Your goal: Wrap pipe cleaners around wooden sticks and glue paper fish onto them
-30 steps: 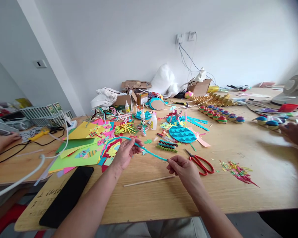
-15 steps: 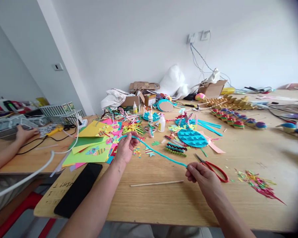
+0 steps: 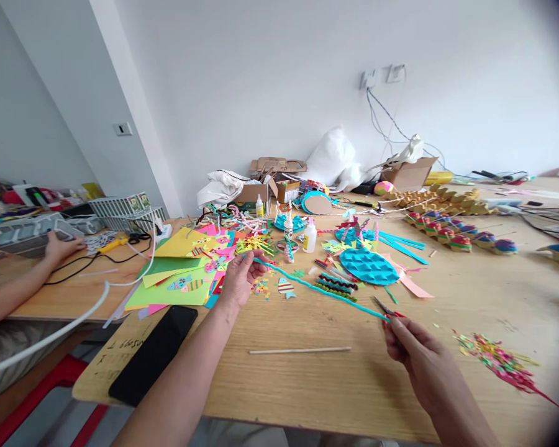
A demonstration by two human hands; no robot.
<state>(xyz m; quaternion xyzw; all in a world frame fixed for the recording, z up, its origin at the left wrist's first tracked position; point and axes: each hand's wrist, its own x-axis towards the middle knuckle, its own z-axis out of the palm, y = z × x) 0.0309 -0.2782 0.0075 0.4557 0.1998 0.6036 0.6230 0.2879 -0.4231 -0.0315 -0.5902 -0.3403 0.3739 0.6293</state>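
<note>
A turquoise pipe cleaner stretches nearly straight between my two hands, above the table. My left hand pinches its far-left end near the coloured papers. At the other end, my right hand grips it between thumb and fingers. Red-handled scissors lie behind my right hand, which covers most of their handles. On the wood below the pipe cleaner rests a thin pale stick. Several coiled pipe cleaners and a blue bumpy disc lie beyond it.
Coloured paper sheets and a black phone lie to the left. Glue bottles stand further back. Paper scraps are piled at right, with painted egg-carton pieces behind. A co-worker's hand touches grey trays at far left.
My right hand has moved right, over the scissors' handles, and the pipe cleaner is now pulled straighter. My left hand keeps its pinch. The view has shifted slightly.
</note>
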